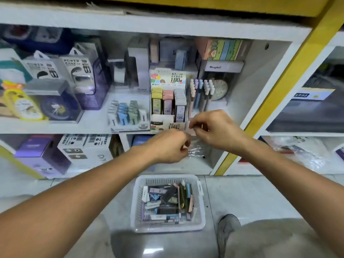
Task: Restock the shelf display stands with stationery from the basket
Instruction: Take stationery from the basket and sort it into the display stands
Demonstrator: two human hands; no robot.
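Head view: white basket (168, 227) of mixed stationery on floor, nearest. Above it, left hand (170, 147) and right hand (214, 127), fingers curled, pinch clear plastic wrapper (195, 149) between them. Behind: lead-refill display stand (168, 101), pen stand (200, 94) on shelf (55, 125).

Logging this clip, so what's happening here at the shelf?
A person is at a stationery shelf. Both hands are raised in front of the display stand: the left hand and right hand pinch a clear plastic packet between them. The white basket of stationery sits on the floor below.
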